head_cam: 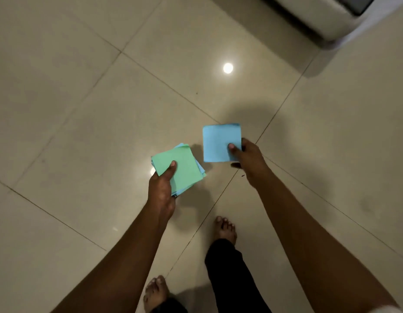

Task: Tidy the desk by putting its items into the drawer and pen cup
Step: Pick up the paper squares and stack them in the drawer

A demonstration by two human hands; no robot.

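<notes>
My left hand point(162, 188) grips a stack of square paper notes point(184, 170), green on top with blue sheets showing under it, thumb pressed on the top sheet. My right hand point(245, 159) pinches a smaller stack of blue square notes point(218, 141), thumb on top. Both stacks are held above a tiled floor, a short gap between them. No desk, drawer or pen cup is in view.
Glossy beige floor tiles point(105, 109) fill the view, with a ceiling light's reflection point(228, 68). A pale piece of furniture point(320, 16) stands at the top right. My bare feet point(225, 229) and dark trousers are below my arms.
</notes>
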